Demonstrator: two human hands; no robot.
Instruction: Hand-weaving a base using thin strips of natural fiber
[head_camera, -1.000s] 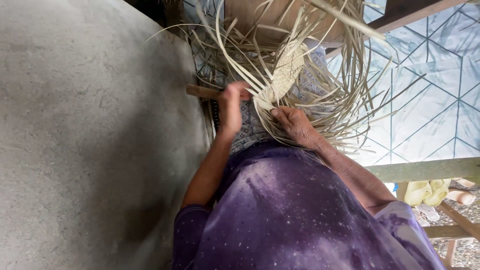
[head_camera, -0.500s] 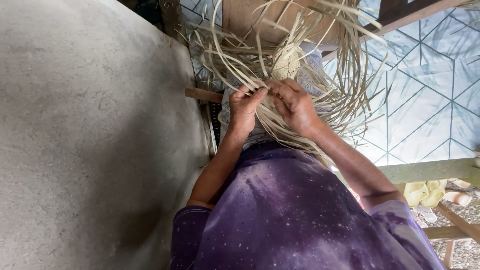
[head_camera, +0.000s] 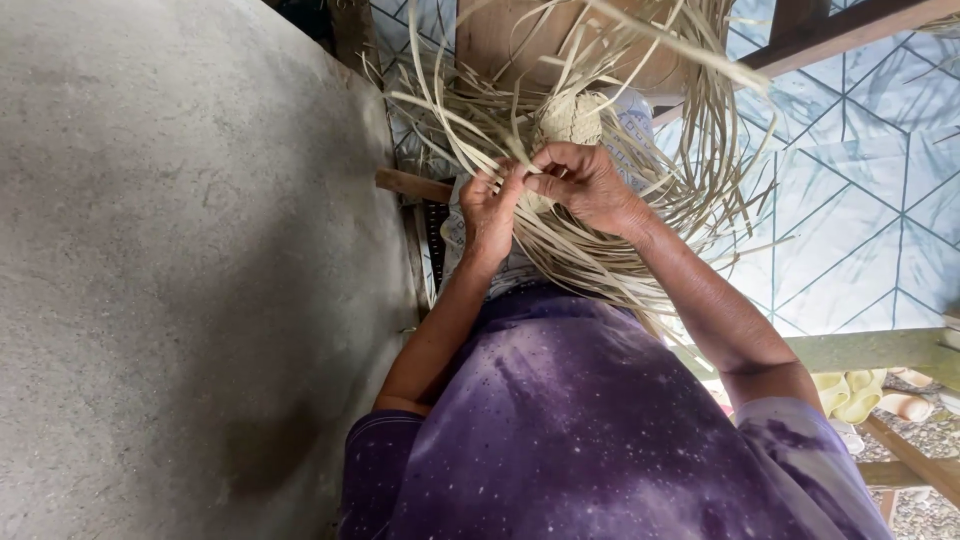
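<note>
A small pale woven piece (head_camera: 572, 118) of flat straw strips sits above my lap, with many long loose strips (head_camera: 690, 170) fanning out around it. My left hand (head_camera: 490, 210) pinches strips just below the woven part, fingers closed on them. My right hand (head_camera: 585, 185) is right beside it, thumb and fingers closed on the same bunch of strips. The two hands touch each other. My purple speckled garment (head_camera: 590, 420) fills the lower frame.
A rough grey concrete wall (head_camera: 180, 270) takes up the left side. Pale blue patterned floor tiles (head_camera: 860, 200) lie on the right. Wooden bars (head_camera: 850, 350) cross at the right, and a brown wooden seat edge (head_camera: 410, 185) shows by my left hand.
Both hands have come together and lifted slightly toward the woven piece. The strips have shifted, and the woven part now shows above my fingers.
</note>
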